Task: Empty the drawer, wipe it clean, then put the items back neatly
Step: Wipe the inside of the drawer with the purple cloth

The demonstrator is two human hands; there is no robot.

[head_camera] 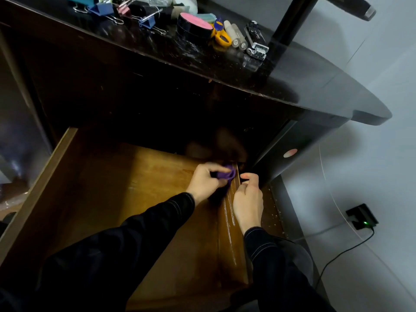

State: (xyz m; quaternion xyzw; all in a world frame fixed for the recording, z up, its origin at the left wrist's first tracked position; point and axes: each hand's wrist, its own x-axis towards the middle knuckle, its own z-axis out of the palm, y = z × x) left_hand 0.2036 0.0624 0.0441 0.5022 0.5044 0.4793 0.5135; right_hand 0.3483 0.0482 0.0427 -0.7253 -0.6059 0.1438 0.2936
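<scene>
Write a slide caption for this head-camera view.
Left hand grips a purple cloth in the open drawer, right hand beside its side wall; clips and scissors on the desktop.

Desk top [315, 86] count: at least four binder clips [147, 21] (pile runs out of frame), one pink-lidded tin [194, 24], one yellow scissors [221, 37], two pale tubes [235, 34], one chrome stapler [256, 41]. One drawer [33, 199], one purple cloth [226, 174] in it.

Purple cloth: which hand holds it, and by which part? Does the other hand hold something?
The left hand grips the purple cloth, bunched, round its left part; blur hides more. The right hand, fingers curled, holds nothing visible.
</scene>
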